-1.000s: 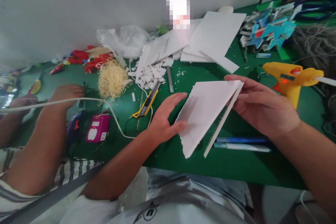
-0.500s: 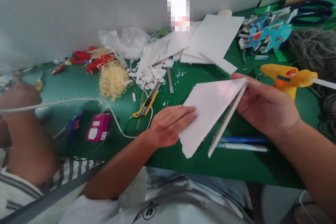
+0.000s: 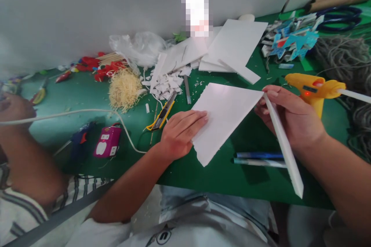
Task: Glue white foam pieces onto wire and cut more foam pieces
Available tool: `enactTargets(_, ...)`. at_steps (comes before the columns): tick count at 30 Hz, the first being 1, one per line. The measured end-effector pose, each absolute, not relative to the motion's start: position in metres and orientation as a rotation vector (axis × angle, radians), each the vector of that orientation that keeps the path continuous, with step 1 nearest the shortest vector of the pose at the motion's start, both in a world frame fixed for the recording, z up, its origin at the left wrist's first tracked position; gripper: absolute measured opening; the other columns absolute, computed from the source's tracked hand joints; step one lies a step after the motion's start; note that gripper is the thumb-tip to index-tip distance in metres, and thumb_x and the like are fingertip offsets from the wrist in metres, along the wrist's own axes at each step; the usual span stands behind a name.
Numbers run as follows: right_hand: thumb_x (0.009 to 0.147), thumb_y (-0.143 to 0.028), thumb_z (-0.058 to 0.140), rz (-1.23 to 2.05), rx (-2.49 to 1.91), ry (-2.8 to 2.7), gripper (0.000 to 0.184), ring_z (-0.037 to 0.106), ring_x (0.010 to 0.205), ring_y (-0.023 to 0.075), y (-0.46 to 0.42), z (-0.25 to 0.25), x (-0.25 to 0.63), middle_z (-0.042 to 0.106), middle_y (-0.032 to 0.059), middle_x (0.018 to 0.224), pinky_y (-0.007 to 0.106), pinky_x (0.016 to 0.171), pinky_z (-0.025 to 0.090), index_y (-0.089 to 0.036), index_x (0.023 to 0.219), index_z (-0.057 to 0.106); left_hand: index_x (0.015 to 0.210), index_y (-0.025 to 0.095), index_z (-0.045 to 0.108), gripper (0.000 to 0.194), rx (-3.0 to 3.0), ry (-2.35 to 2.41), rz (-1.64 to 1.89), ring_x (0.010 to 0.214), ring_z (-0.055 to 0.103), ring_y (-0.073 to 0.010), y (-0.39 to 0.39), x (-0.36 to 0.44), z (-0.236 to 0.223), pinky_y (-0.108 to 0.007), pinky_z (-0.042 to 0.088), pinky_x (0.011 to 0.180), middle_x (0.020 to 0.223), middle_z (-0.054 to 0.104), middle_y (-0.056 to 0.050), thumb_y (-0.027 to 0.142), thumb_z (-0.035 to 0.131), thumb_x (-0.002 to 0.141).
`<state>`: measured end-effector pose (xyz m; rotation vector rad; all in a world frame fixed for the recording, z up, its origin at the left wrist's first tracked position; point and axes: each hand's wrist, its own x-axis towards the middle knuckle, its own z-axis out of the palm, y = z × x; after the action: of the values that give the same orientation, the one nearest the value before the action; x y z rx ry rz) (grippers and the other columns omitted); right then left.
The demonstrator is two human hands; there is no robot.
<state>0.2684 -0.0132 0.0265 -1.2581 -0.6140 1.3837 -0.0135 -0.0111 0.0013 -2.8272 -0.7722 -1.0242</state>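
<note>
A white foam board (image 3: pixel 222 117) lies flat on the green table (image 3: pixel 203 177) in front of me. My left hand (image 3: pixel 181 133) grips its left edge, fingers laid together on top. My right hand (image 3: pixel 290 123) is closed on a long white foam strip (image 3: pixel 285 150), which slants down to the right, apart from the board except near its upper right corner.
A yellow glue gun (image 3: pixel 314 88) with a lit red light stands right of my hand. Two pens (image 3: pixel 257 159) lie below the board. A yellow utility knife (image 3: pixel 162 115), foam scraps (image 3: pixel 166 83), foam sheets (image 3: pixel 234 46), a straw heap (image 3: pixel 124 88), a pink plug block (image 3: pixel 107 141). Another person's arm (image 3: pixel 23 162) at left.
The foam strip has come away from the board's right edge and swung out in my right hand. The board has dropped flat on the table. The person at left has moved their arm.
</note>
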Motion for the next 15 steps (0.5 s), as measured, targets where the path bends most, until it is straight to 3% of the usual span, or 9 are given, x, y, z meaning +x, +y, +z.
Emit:
enactTargets(4, 0.057, -0.029, 0.082, 1.306, -1.273, -0.565, 0.021, 0.051, 0.057, 0.0121, -0.011, 0.027, 0.273, 0.057, -0.0027, 0.062, 0.027, 0.051, 0.044, -0.027, 0.070, 0.065, 0.151, 0.020, 0.054, 0.052, -2.836, -0.797, -1.051, 0.127, 0.069, -0.0205, -0.011, -0.017, 0.001, -0.035, 0.056, 0.107, 0.131, 0.076, -0.010, 0.013, 0.051, 0.100)
enactTargets(10, 0.065, -0.028, 0.081, 1.231, -1.351, -0.543, 0.014, 0.059, 0.068, 0.0163, -0.005, 0.024, 0.278, 0.065, -0.0002, 0.069, 0.031, 0.062, 0.051, -0.030, 0.073, 0.070, 0.147, 0.025, 0.059, 0.047, -2.653, -0.995, -1.116, 0.124, 0.069, -0.0233, -0.003, -0.023, -0.005, -0.041, 0.055, 0.106, 0.135, 0.073, -0.011, 0.016, 0.050, 0.101)
enactTargets(15, 0.066, -0.033, 0.081, 1.244, -1.438, -0.633, 0.014, 0.063, 0.072, 0.0193, -0.012, 0.019, 0.268, 0.074, 0.0039, 0.078, 0.032, 0.060, 0.051, -0.026, 0.078, 0.077, 0.144, 0.023, 0.063, 0.058, -2.603, -0.928, -1.066, 0.126, 0.067, -0.0252, 0.009, -0.027, -0.005, -0.044, 0.052, 0.106, 0.137, 0.071, -0.012, 0.005, 0.042, 0.094)
